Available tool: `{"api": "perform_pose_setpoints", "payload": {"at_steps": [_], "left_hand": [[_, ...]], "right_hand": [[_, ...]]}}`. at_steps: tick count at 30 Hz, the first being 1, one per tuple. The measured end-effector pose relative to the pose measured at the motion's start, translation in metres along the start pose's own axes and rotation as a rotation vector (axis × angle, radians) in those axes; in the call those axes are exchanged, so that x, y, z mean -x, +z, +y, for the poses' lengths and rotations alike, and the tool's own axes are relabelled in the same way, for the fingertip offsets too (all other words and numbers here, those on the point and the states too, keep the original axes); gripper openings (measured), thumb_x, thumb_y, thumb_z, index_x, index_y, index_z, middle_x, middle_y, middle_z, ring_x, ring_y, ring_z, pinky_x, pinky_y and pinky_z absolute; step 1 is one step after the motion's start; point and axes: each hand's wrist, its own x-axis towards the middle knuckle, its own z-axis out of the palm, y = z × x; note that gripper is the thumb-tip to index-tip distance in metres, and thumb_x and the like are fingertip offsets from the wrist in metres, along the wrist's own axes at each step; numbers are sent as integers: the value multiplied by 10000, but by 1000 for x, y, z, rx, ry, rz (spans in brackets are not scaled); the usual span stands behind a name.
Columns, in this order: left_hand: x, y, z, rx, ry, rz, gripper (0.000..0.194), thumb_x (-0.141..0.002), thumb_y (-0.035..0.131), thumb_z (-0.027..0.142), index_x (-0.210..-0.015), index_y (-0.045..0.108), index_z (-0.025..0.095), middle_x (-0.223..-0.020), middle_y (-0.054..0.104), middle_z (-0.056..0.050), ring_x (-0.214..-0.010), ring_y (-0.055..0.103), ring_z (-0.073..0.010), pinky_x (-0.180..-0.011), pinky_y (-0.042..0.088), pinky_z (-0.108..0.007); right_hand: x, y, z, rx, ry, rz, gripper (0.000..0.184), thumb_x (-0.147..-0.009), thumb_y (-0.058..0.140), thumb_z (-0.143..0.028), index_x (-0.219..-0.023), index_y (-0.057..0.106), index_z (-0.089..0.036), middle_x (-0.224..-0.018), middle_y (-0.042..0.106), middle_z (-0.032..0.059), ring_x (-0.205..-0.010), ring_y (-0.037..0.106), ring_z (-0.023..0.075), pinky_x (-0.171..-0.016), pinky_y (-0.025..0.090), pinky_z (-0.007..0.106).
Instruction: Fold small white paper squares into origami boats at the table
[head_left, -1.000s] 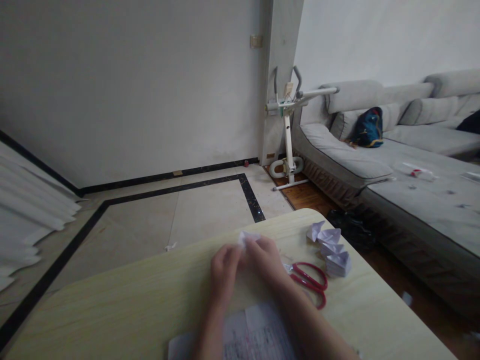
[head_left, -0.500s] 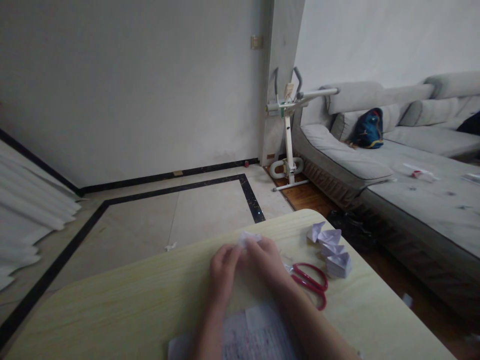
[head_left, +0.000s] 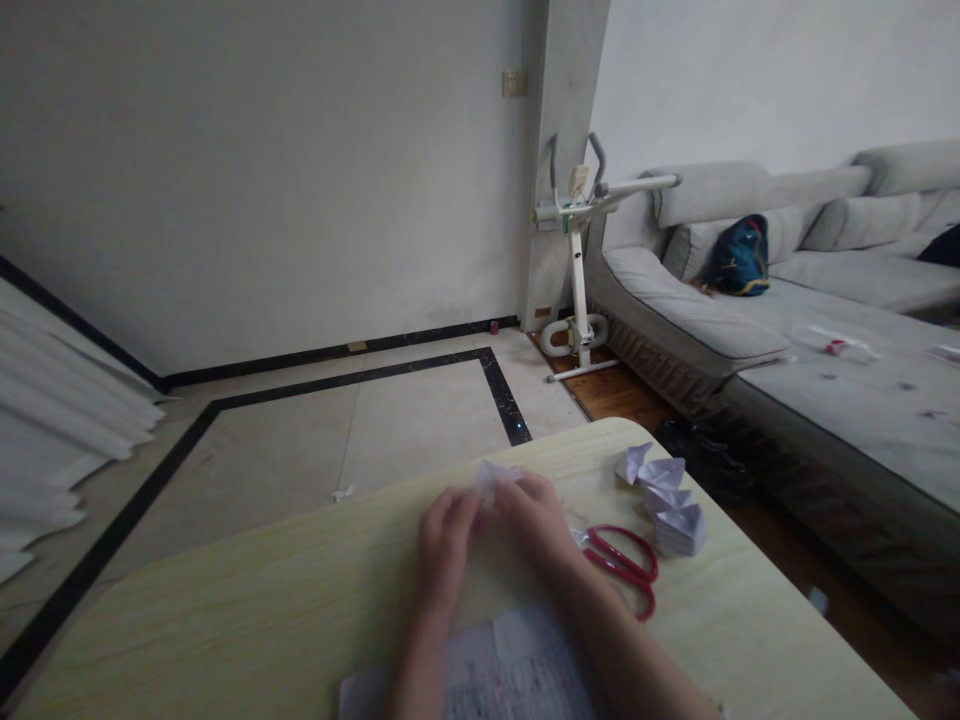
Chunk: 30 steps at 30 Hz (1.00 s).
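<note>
Near the far edge of the table, a small piece of folded white paper (head_left: 493, 473) is held between both hands. My left hand (head_left: 448, 525) pinches its left side, fingers curled together. My right hand (head_left: 531, 508) grips the right side, its thumb and fingers closed on the paper. The paper's lower part is hidden and blurred. Right of my right wrist lie scissors (head_left: 626, 558) with red handles, their blades partly behind the wrist. Several folded paper pieces (head_left: 677, 528) stand in a row at the table's right side. Under my forearms lies a written sheet of paper (head_left: 491, 665).
The pale wood table (head_left: 247, 610) has a rounded far right corner. Beyond it are a grey sofa (head_left: 847, 330) with a blue backpack (head_left: 741, 257), a white exercise machine (head_left: 576, 270), a tiled floor (head_left: 360, 430) and a white curtain (head_left: 52, 400).
Almost nothing differs. Both hands stay closed on the paper at the same spot, with a slight shift of the fingers. The whole view has drifted a little.
</note>
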Motion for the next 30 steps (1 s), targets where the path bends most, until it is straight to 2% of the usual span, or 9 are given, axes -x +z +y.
{"api": "perform_pose_setpoints", "payload": {"at_steps": [9, 23, 30], "left_hand": [[-1, -1, -5, -3, -18, 7, 235, -782, 628, 387, -740, 652, 157, -659, 620, -4, -616, 535, -141, -584, 415, -227], [0, 0, 0, -10, -33, -9, 247, -771, 639, 396, -728, 658, 154, -653, 625, -6, -589, 530, -136, -563, 400, -225], [0, -3, -6, 38, -61, -36, 251, -763, 653, 390, -665, 622, 161, -601, 574, 20, -589, 499, -122, -562, 379, -213]], "right_hand": [[1, 0, -1, -18, 39, 13, 248, -746, 606, -361, -616, 561, -154, -529, 491, -34, -501, 426, 98, -490, 324, 214], [2, -1, -4, -8, 38, 19, 241, -739, 594, -334, -580, 523, -168, -511, 460, -40, -487, 398, 97, -475, 306, 215], [2, -2, -3, -1, 43, 24, 238, -730, 599, -341, -585, 536, -163, -519, 477, -34, -500, 415, 103, -482, 322, 216]]}}
